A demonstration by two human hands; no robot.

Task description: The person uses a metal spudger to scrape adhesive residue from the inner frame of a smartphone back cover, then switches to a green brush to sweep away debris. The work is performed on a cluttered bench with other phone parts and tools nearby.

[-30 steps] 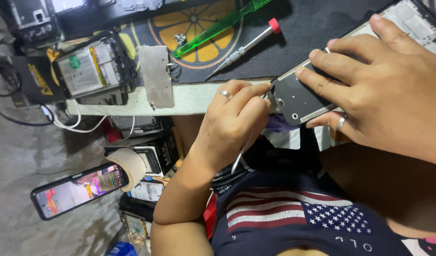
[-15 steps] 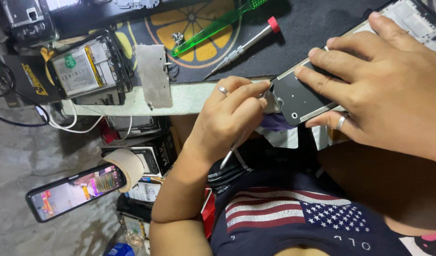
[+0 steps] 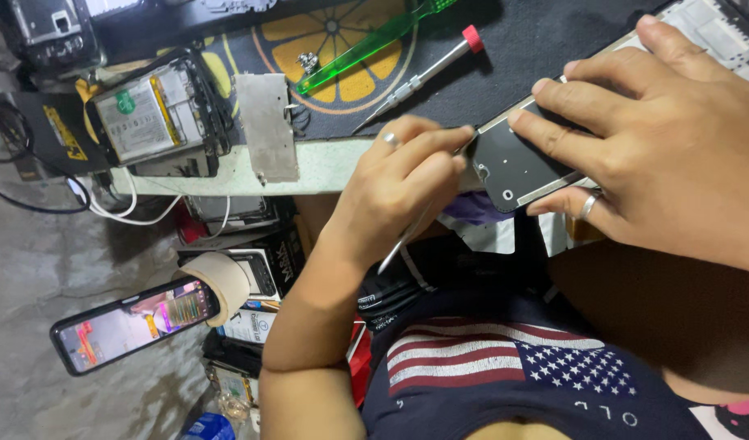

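Observation:
My right hand (image 3: 660, 155) lies flat on a dark opened phone (image 3: 509, 167) at the table's near edge, with the fingers spread over its back and the thumb under its lower side. My left hand (image 3: 399, 183) pinches a thin metal tool (image 3: 399, 244). The tool's tip sits at the phone's left corner and its tail points down toward my lap. Each hand wears a ring. The phone's far end runs under my right hand to the top right.
On the dark mat with an orange-slice print (image 3: 342, 33) lie a green translucent tool (image 3: 366, 45), a red-capped screwdriver (image 3: 423, 73) and a metal plate (image 3: 264, 122). An opened phone with its battery showing (image 3: 150, 114) sits at the left. Below are a lit phone (image 3: 134, 322), a tape roll (image 3: 220, 277), boxes and cables.
My left hand has edged up and right, bringing the tool's tip closer against the phone's corner. My right hand keeps its hold. The view has shifted slightly.

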